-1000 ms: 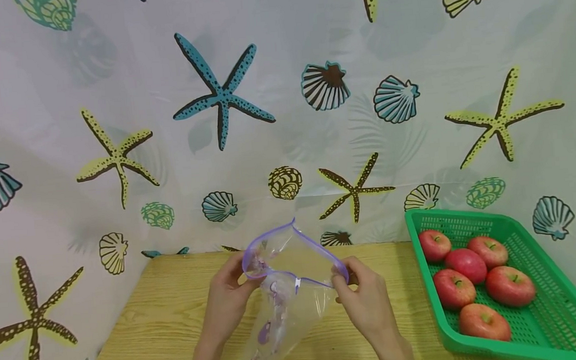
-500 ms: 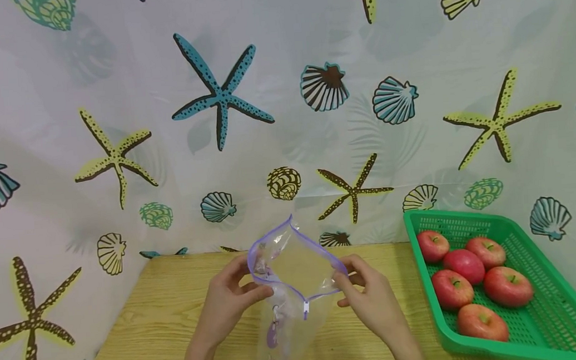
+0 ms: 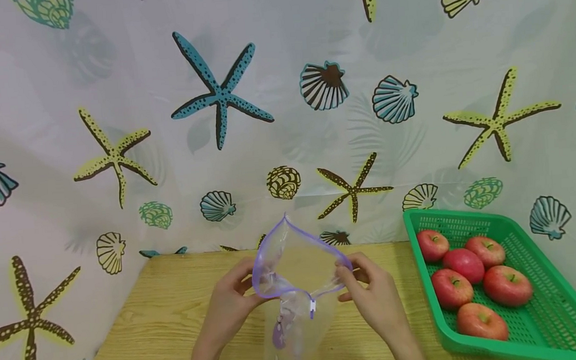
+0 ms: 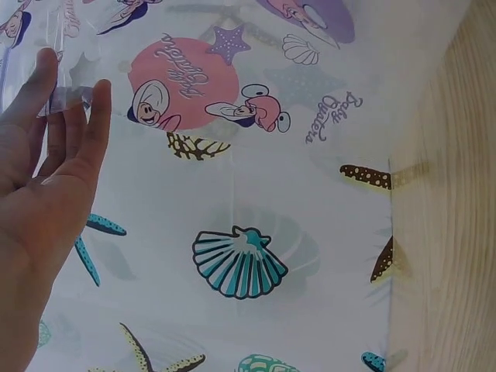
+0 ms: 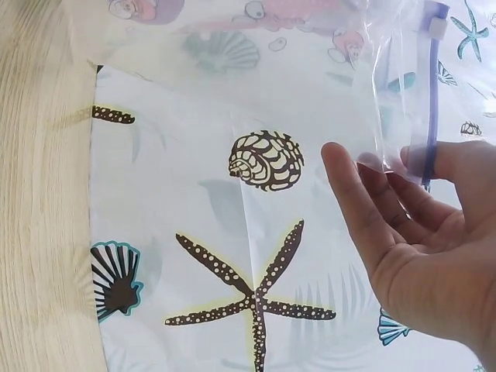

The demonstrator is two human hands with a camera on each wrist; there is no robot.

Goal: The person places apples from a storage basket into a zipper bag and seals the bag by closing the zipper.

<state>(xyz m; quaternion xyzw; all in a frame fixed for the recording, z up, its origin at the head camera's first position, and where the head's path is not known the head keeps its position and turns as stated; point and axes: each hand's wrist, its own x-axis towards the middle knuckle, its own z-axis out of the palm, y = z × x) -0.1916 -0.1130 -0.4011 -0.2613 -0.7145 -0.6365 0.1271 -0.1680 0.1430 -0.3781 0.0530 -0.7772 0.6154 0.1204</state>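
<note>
A clear zip bag (image 3: pixel 298 327) with a purple rim and a white slider hangs between both hands, its mouth spread wide toward the head camera. Pink and purple cartoon prints cover part of it, seen in the left wrist view on the bag (image 4: pixel 186 81). On the bag's left edge, my left hand (image 3: pixel 230 304) pinches the rim between thumb and fingers. Opposite it, my right hand (image 3: pixel 373 291) pinches the right edge, thumb on the near side. The right wrist view shows the right hand (image 5: pixel 422 248) at the purple zip strip, some fingers extended beside the plastic.
A green plastic basket (image 3: pixel 553 317) stands on the right of the wooden table (image 3: pixel 147 323). Several red apples (image 3: pixel 508 286) lie in it. Behind the table hangs a white curtain (image 3: pixel 305 140) printed with starfish and shells.
The bag's mouth has been pulled wider and shifted slightly right. Its slider has moved right and lower, and its body hangs straighter. The right hand has moved slightly right.
</note>
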